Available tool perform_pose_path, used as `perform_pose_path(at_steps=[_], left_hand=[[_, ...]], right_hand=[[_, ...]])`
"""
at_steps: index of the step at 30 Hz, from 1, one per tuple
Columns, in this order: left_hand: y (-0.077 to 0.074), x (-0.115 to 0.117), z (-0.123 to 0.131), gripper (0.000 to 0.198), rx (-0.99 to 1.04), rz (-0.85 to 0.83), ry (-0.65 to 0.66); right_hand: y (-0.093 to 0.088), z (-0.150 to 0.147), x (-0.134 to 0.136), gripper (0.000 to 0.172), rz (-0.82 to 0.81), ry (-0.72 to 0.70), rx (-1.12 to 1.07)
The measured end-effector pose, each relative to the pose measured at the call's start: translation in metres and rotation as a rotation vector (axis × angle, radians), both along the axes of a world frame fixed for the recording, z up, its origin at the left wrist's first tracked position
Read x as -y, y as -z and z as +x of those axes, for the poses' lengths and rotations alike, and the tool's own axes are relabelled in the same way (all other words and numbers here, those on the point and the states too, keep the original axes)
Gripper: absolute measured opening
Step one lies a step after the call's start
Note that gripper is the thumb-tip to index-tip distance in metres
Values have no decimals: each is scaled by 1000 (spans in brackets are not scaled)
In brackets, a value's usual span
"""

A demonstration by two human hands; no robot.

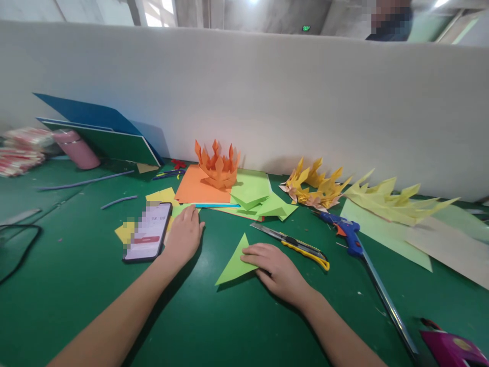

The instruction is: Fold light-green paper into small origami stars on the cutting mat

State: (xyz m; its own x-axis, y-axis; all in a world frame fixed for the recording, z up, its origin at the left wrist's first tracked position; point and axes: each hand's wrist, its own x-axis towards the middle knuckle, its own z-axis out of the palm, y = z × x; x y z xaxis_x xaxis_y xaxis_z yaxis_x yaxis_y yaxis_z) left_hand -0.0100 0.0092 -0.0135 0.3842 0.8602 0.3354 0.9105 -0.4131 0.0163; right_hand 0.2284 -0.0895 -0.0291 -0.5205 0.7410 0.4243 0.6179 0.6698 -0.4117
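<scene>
My right hand (280, 270) has its fingers and thumb closed on the right side of a folded light green paper triangle (234, 265), just above the green table. My left hand (185, 232) lies with its fingers stretched forward over a piece of light green paper (183, 208), which it partly covers. Right beside that hand is a smartphone (147, 244) with its screen lit, resting on yellow paper pieces (162, 195). A yellow utility knife (301, 250), blade out, lies beyond my right hand.
An orange paper crown (218, 168) stands on orange sheets (187, 186) beside folded green papers (250, 188). To the right are a golden paper crown (317, 183), a pale yellow one (401, 199) and a blue glue gun (346, 232). A pink bottle (78, 149) stands left. A white partition (244, 97) rises behind.
</scene>
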Motion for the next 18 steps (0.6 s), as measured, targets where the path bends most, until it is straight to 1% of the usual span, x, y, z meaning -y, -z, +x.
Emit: perform_pose_path(at_steps=[1,2,3,4,6,8,9,10,11,14,18], left_hand=[[-1,2,3,34,81,2,48],[-3,5,7,33,172,-26,122],[-4,9,11,33,271,-85,199],[-6,15,15,34,367,-173,266],[-9,28,24,35,504,-410,415],[-11,41,32,41,547,-642,557],[-12,46,35,48,549,-715,605],[-12,49,37,57,555,-746,620],[-12,51,39,64,566,-751,601],[-10,49,40,46,646,-790,531],[-6,40,37,39,801,-922,495]], right_hand=[[1,0,0,41,7,1,-1],[2,0,-1,40,15,5,-3],[3,0,-2,40,28,12,-6],[4,-1,-2,39,44,21,-12],[5,-2,-4,35,82,43,-32],[6,-3,-4,30,126,70,-64],[6,-4,-4,27,147,84,-82],[5,-4,-4,25,165,99,-100],[4,-5,-4,23,180,113,-120],[2,-4,-3,20,206,145,-172],[0,-4,-3,20,222,169,-208]])
